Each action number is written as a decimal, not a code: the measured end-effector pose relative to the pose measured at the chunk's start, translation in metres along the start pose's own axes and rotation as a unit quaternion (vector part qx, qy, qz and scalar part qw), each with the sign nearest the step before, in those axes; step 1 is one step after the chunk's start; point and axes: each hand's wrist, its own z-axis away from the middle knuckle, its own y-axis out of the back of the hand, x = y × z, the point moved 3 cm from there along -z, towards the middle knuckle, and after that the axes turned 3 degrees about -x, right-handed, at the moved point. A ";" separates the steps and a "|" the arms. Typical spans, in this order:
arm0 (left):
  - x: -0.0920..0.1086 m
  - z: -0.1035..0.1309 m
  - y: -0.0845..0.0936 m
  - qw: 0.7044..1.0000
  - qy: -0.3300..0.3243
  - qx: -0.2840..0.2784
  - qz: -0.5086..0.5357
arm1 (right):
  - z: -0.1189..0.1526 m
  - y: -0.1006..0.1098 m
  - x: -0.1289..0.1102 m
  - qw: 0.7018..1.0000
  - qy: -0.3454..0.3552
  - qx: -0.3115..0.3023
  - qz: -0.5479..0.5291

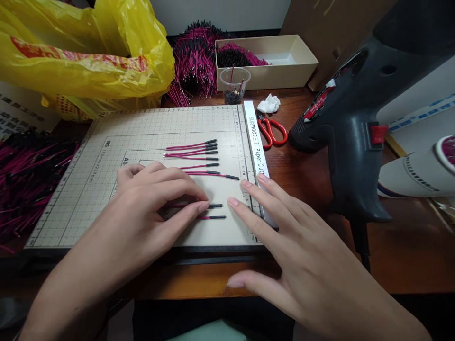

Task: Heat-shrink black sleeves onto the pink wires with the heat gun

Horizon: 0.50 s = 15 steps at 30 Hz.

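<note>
Beyond the left hand, pinching a black-sleeved wire, and the open right hand, similar wires lie spaced on the paper cutter, a heap farther off unspread.

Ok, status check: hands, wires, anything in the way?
Left hand at a black-ended wire, grip unclear. Right hand open, by the silver strip. Other wires spread on cutting board, some partly covered. Red-handled scissors off board, beside strip.
</note>
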 end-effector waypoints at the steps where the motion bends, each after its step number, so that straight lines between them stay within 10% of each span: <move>1: 0.000 -0.001 0.001 1.000 0.003 -0.001 -0.001 | 0.000 0.000 0.000 1.000 -0.001 0.001 0.000; 15: -0.003 0.000 0.003 0.998 0.022 -0.021 0.047 | 0.000 0.000 0.000 1.000 -0.005 0.007 -0.012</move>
